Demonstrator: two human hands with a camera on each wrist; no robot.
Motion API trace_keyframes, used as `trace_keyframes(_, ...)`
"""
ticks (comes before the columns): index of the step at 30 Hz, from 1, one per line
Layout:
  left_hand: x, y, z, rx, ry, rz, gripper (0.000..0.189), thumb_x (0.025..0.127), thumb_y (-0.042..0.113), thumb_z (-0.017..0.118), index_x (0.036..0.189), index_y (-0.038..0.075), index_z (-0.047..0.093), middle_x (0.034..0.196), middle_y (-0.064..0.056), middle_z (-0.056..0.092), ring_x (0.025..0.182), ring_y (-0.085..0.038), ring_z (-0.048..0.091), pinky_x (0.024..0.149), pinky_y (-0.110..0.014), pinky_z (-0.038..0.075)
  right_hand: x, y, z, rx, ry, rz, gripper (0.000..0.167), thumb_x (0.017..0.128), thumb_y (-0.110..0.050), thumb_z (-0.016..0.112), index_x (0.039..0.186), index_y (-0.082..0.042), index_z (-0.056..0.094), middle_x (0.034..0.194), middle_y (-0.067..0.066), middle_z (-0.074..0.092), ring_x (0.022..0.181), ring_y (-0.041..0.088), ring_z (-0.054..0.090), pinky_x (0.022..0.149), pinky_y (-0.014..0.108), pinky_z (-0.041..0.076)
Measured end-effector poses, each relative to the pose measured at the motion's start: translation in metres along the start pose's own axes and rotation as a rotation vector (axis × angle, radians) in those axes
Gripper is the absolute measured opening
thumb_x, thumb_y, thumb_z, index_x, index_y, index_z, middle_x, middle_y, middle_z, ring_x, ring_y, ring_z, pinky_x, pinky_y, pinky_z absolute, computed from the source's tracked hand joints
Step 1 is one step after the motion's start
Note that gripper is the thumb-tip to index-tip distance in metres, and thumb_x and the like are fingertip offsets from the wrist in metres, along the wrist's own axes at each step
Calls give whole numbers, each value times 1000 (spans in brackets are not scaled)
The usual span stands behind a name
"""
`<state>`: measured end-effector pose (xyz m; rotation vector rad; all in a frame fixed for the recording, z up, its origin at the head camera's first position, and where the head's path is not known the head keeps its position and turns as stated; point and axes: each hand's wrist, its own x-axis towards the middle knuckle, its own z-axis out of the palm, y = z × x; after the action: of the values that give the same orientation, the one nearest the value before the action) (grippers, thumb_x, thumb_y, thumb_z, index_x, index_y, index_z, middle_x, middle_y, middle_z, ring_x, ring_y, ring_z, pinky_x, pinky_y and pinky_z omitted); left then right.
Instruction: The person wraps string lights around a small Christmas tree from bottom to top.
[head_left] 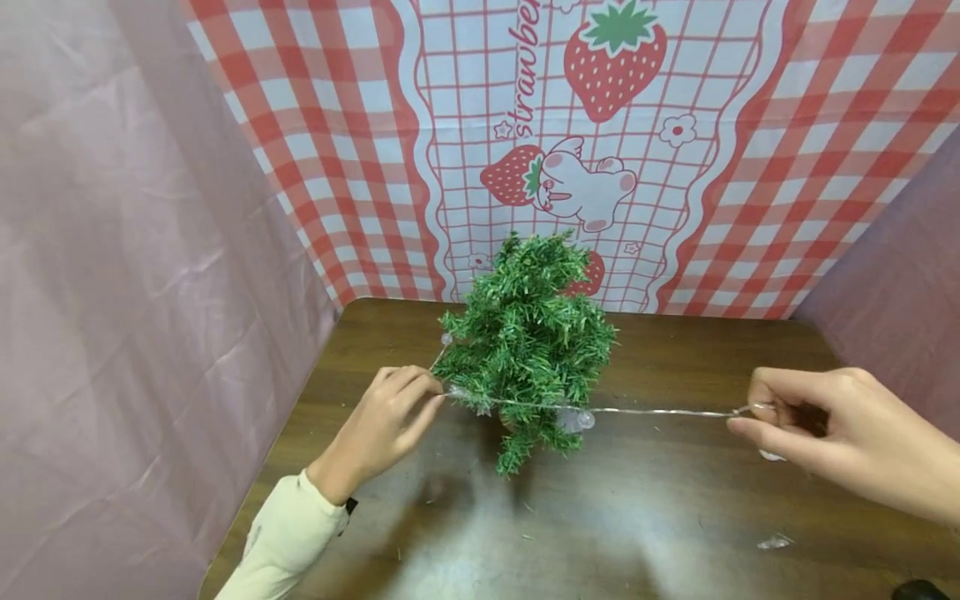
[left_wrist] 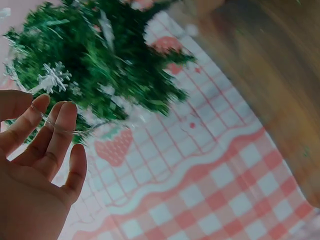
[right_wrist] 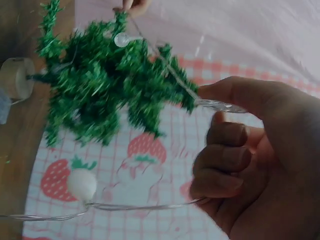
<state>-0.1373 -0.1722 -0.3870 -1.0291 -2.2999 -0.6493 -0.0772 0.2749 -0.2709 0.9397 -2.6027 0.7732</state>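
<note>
A small green artificial Christmas tree (head_left: 532, 333) stands on the brown table. Across its front runs a clear string light (head_left: 660, 412), stretched nearly level. My left hand (head_left: 386, 421) pinches the strand between thumb and forefinger, left of the tree. Out to the right, my right hand (head_left: 847, 425) pinches the other end of this stretch. A clear snowflake (left_wrist: 54, 77) shows by the left fingertips. In the right wrist view, a round clear bulb (right_wrist: 121, 40) sits on the taut strand, and a white ball (right_wrist: 81, 184) hangs on a slack length below the right hand.
Behind the tree hangs a red-and-white strawberry cloth (head_left: 577, 167). Pink fabric (head_left: 150, 250) covers the left side. A small clear scrap (head_left: 775, 542) lies on the table (head_left: 600, 533) at front right. The tree's round wooden base (right_wrist: 17, 79) shows in the right wrist view.
</note>
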Motion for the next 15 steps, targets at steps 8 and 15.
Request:
trace_keyframes(8, 8, 27, 2, -42, 25, 61, 4, 95, 11, 65, 98, 10, 68, 101, -1, 67, 96, -15, 63, 90, -38, 48, -31, 33, 3, 178, 123, 101, 43, 74, 21, 72, 77, -18, 54, 61, -10, 52, 45, 2, 42, 39, 20, 29)
trace_keyframes(15, 13, 52, 11, -62, 56, 79, 7, 97, 14, 64, 98, 11, 70, 100, 2, 68, 101, -17, 60, 94, -38, 44, -51, 66, 2, 245, 223, 170, 42, 74, 28, 63, 75, -13, 57, 56, -9, 46, 42, 6, 34, 36, 23, 25)
